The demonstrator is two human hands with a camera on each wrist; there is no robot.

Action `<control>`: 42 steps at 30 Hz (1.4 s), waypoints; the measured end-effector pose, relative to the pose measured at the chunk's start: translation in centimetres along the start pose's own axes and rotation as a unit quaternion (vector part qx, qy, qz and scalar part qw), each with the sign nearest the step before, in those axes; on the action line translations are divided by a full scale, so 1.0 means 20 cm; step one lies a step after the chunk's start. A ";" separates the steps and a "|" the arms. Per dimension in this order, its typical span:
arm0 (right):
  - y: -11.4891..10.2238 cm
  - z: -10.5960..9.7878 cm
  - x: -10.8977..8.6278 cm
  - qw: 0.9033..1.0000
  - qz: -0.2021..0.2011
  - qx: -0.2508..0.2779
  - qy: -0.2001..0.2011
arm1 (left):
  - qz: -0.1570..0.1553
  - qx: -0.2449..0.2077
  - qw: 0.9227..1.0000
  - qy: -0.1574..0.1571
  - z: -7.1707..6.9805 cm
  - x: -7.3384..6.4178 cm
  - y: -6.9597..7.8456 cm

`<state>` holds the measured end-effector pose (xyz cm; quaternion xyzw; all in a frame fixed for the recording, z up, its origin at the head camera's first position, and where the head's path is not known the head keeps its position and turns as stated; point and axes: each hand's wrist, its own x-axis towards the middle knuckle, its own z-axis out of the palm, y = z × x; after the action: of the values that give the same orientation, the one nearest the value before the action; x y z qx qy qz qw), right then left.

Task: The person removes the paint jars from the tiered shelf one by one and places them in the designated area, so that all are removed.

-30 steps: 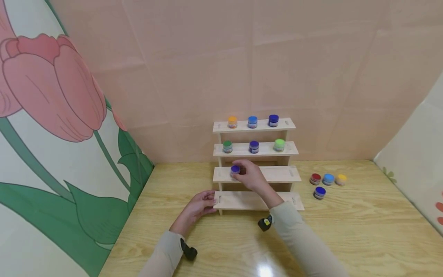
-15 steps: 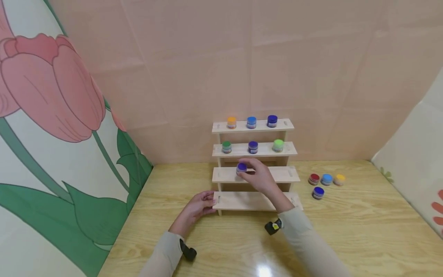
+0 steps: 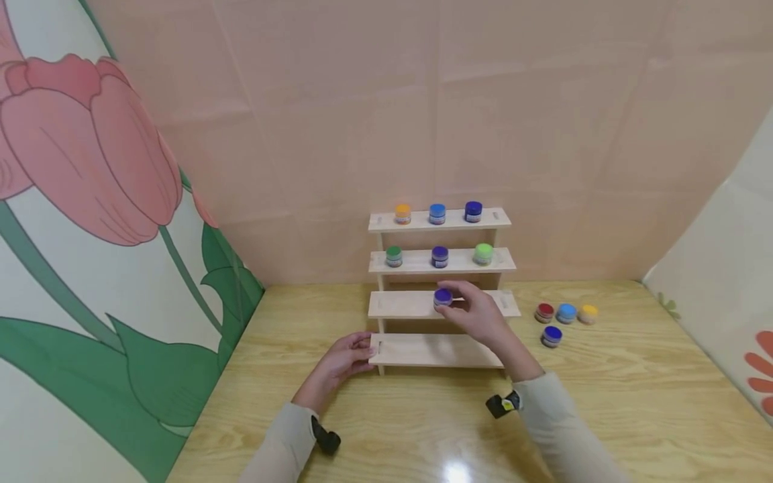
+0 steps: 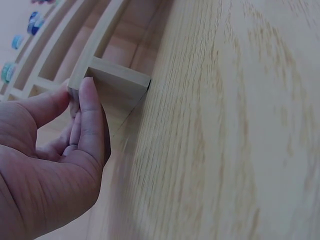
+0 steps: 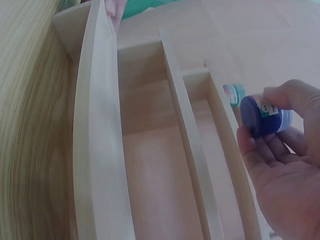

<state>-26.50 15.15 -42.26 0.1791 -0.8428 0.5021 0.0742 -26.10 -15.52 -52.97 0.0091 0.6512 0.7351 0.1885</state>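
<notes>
I have the right hand (image 3: 480, 318) on my head feed with its thumb and fingers closed in a pinch around the sides of a purple jar (image 3: 443, 296). The jar sits upright in that grip, lid up, at about the middle of the third shelf (image 3: 398, 305) down; I can't tell whether its base touches the wood. My right wrist feed shows the jar's label between thumb and fingers. The left hand (image 3: 347, 355) has its thumb and fingers pinched onto the left end of the bottom shelf (image 3: 437, 350), which my left wrist feed confirms. Above, I count an orange jar (image 3: 402, 215), a blue jar (image 3: 437, 215) and a navy jar (image 3: 474, 212) along the top shelf (image 3: 389, 220), and a green jar (image 3: 394, 257), an indigo jar (image 3: 439, 257) and a lime jar (image 3: 483, 254) along the second shelf (image 3: 417, 260). On the table (image 3: 410, 429) right of the rack I see a red jar (image 3: 545, 312), a sky-blue jar (image 3: 566, 313) and a yellow jar (image 3: 588, 314) in a row, with a dark blue jar (image 3: 552, 337) just in front of them
</notes>
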 end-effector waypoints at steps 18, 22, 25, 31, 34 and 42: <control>0.12 -0.24 -0.14 1.000 -0.012 0.002 -0.002 | -0.008 0.001 1.000 -0.007 0.00 -0.01 0.02; 0.16 -0.28 -0.18 1.000 -0.017 -0.004 0.015 | -0.005 0.002 1.000 -0.007 0.00 -0.01 0.02; 0.20 -0.33 -0.21 0.999 -0.029 -0.009 0.024 | -0.005 0.003 1.000 -0.008 0.00 -0.02 0.03; 0.25 -0.42 -0.27 0.999 -0.024 -0.008 0.021 | -0.007 0.005 1.000 -0.007 0.00 -0.02 0.02; 0.26 -0.47 -0.29 0.999 -0.005 -0.025 0.025 | -0.008 0.005 1.000 -0.001 0.00 -0.02 0.02; 0.27 -0.59 -0.36 0.997 0.042 -0.060 0.026 | -0.009 0.011 1.000 0.001 0.01 -0.02 0.02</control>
<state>-22.62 29.43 -43.16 0.1253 -0.8758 0.4582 0.0857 -25.85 -15.55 -52.51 0.0047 0.6595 0.7261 0.1944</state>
